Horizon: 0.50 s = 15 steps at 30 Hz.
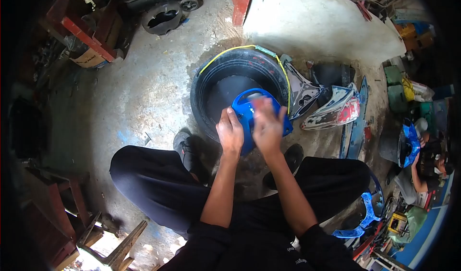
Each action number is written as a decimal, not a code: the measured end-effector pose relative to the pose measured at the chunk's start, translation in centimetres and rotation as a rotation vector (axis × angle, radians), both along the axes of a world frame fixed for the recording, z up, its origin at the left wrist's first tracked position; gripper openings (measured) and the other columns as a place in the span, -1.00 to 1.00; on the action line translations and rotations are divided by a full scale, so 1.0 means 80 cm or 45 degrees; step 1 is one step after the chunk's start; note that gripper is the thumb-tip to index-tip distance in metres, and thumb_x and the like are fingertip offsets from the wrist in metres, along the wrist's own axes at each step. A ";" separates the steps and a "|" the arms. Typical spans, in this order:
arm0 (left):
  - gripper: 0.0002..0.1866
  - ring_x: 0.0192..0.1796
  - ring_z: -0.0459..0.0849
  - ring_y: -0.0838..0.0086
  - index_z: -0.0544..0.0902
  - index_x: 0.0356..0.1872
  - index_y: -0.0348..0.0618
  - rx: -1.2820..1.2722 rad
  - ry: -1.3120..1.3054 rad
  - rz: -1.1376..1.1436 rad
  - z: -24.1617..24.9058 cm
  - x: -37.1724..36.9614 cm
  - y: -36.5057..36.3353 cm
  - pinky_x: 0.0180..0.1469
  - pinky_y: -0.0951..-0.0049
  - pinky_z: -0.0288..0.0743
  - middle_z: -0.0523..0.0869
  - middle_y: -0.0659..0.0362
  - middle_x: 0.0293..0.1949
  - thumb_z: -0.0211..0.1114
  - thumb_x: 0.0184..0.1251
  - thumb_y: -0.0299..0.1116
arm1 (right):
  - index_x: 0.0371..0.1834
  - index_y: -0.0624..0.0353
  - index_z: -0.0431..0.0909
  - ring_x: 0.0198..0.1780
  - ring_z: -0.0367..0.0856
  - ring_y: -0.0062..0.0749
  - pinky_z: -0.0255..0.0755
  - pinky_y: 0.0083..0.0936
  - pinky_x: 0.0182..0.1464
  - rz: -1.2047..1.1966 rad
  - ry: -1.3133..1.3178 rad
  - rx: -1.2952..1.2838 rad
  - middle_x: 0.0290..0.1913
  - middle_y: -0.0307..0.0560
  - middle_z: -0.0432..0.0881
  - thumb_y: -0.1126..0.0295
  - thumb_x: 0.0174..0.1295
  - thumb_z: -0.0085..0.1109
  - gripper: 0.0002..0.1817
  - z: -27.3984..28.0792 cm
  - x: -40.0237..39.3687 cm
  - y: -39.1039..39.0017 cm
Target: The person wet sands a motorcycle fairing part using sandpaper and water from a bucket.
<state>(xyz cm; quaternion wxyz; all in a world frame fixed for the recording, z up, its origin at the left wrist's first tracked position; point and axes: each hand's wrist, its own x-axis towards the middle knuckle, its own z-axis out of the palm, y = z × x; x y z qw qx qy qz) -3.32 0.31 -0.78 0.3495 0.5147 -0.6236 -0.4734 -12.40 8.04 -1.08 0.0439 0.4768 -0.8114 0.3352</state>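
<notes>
A blue panel (247,116) with a curved, looped upper end leans over the near rim of a black bucket (199,91) with a yellow cord handle. My left hand (230,131) is closed on the panel's left edge. Over its upper right part lies my right hand (266,126), blurred by motion, with a small reddish piece (259,102) under its fingers. Dark water (223,91) shows inside the bucket.
Scuffed white and red panels (336,108) lie right of the bucket. At the far right a co-worker's arm (418,172) reaches to another blue part (411,144). A blue frame (367,216) lies lower right. Wooden stools stand at left.
</notes>
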 end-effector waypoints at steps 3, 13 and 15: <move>-0.57 -0.23 0.72 -0.29 0.66 -0.09 -0.34 0.002 -0.047 -0.006 -0.002 0.005 -0.001 -0.18 -0.10 0.53 0.73 -0.30 -0.33 -0.07 0.72 -0.19 | 0.26 0.15 0.71 0.53 0.45 -0.10 -0.17 0.19 0.67 -0.002 0.055 -0.065 0.41 0.03 0.61 0.44 0.40 0.13 -0.60 -0.001 -0.001 -0.006; -0.53 -0.26 0.69 -0.28 0.65 -0.17 -0.37 0.000 0.118 0.031 0.000 0.001 -0.001 -0.20 -0.08 0.49 0.70 -0.33 -0.34 -0.10 0.72 -0.18 | 0.29 0.13 0.68 0.54 0.43 -0.04 -0.21 0.31 0.64 0.284 -0.116 0.056 0.44 0.07 0.58 0.41 0.49 0.07 -0.62 0.005 0.004 0.005; -0.52 -0.27 0.69 -0.29 0.64 -0.18 -0.38 0.033 0.114 0.035 0.002 0.002 0.000 -0.22 -0.06 0.49 0.69 -0.31 -0.36 -0.10 0.73 -0.17 | 0.30 0.13 0.67 0.54 0.44 -0.03 -0.18 0.24 0.65 -0.252 -0.187 -0.024 0.43 0.09 0.58 0.41 0.46 0.12 -0.61 0.003 -0.012 -0.002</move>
